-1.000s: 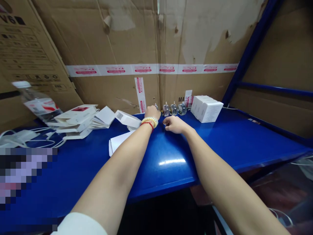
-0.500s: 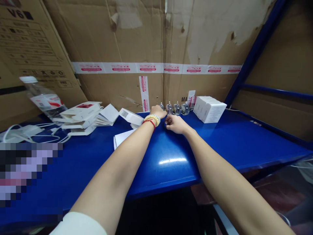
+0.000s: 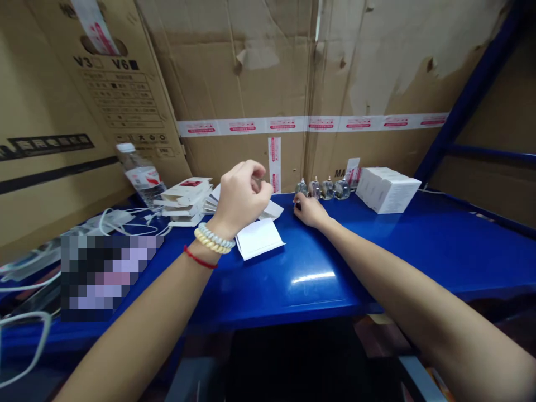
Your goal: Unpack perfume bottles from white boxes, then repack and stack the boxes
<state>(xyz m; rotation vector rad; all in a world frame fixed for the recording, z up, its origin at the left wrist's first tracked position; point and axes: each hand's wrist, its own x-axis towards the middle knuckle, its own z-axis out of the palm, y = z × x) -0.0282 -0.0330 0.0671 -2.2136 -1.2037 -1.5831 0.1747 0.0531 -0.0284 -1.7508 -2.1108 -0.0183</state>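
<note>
Head view — 4 glass bottles (image 3: 328, 190) in 1 row, right hand (image 3: 310, 211) near.

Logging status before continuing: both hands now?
Left hand: curled; cannot tell whether it holds anything.
Right hand: curled by the leftmost clear bottle; grip contents cannot be told.

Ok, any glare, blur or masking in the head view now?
In the head view, a white glare streak marks the blue table near its front edge; the glass bottles by the right hand look soft; print on the white boxes is unreadable; pixelation masks a lower-left patch.
</note>
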